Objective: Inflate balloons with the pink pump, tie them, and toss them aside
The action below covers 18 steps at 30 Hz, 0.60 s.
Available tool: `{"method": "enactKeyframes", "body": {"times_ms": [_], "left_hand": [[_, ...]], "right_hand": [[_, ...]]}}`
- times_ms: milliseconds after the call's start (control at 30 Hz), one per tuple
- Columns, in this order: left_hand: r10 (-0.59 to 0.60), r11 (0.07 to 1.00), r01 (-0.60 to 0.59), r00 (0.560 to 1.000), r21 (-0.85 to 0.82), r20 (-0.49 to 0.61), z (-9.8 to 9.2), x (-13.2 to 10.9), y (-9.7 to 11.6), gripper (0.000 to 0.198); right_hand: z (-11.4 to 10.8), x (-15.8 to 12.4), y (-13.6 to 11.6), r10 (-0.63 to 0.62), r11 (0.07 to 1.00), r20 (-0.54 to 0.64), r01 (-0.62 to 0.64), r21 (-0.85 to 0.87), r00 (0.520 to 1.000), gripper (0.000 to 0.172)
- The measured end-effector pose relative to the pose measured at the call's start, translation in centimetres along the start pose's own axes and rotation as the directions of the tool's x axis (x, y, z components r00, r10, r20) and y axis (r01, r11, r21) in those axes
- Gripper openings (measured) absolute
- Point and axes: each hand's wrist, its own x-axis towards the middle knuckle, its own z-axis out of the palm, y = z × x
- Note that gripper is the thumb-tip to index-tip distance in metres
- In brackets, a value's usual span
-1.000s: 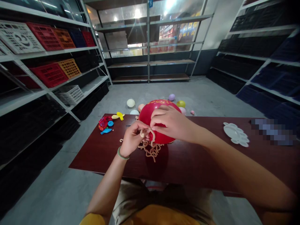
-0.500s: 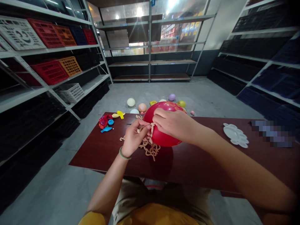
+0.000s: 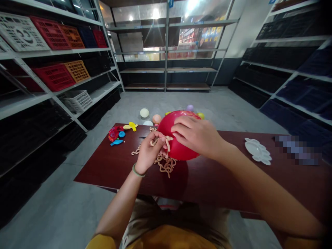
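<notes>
A blown-up red balloon [image 3: 178, 150] rests low over a dark red table [image 3: 207, 180]. My right hand [image 3: 198, 135] lies over its top with the fingers bent onto it. My left hand [image 3: 149, 152] is closed in a pinch at the balloon's neck, with a beige rubber band [image 3: 168, 141] between its fingertips. A heap of beige rubber bands [image 3: 163, 164] lies on the table just below both hands.
Flat uninflated balloons [image 3: 116, 135] lie at the table's far left and a white flower-shaped tray [image 3: 258, 151] at its right. Several inflated balloons [image 3: 144, 112] sit on the floor beyond. Shelving with coloured crates [image 3: 55, 76] lines the left, dark shelving the right.
The balloon has dropped and tilted to the right under my right hand. My left hand stays pinched at its neck and has shifted slightly down and right.
</notes>
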Motion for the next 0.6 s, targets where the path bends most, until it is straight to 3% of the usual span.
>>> {"method": "enactKeyframes", "body": {"times_ms": [67,167,333,600], "left_hand": [[-0.014,1.0,0.014,1.0,-0.019,0.002,-0.08,0.04,-0.05,0.025],[-0.015,0.999,0.015,1.0,-0.031,-0.01,-0.19,0.04,-0.11,0.026],[-0.02,0.999,0.019,1.0,-0.049,-0.017,-0.23,-0.04,-0.11,0.025],[-0.011,1.0,0.011,1.0,-0.027,-0.012,-0.05,-0.16,0.51,0.024]], "right_hand": [[-0.33,0.18,0.4,0.006,0.997,-0.018,-0.004,0.082,1.0,0.017],[-0.5,0.33,0.75,0.005,0.985,0.049,-0.014,0.17,0.999,0.018],[0.23,0.18,0.2,0.067,0.98,0.096,-0.084,0.18,0.993,0.019],[0.19,0.95,-0.02,0.019,0.963,0.08,-0.04,0.268,0.997,0.022]]}}
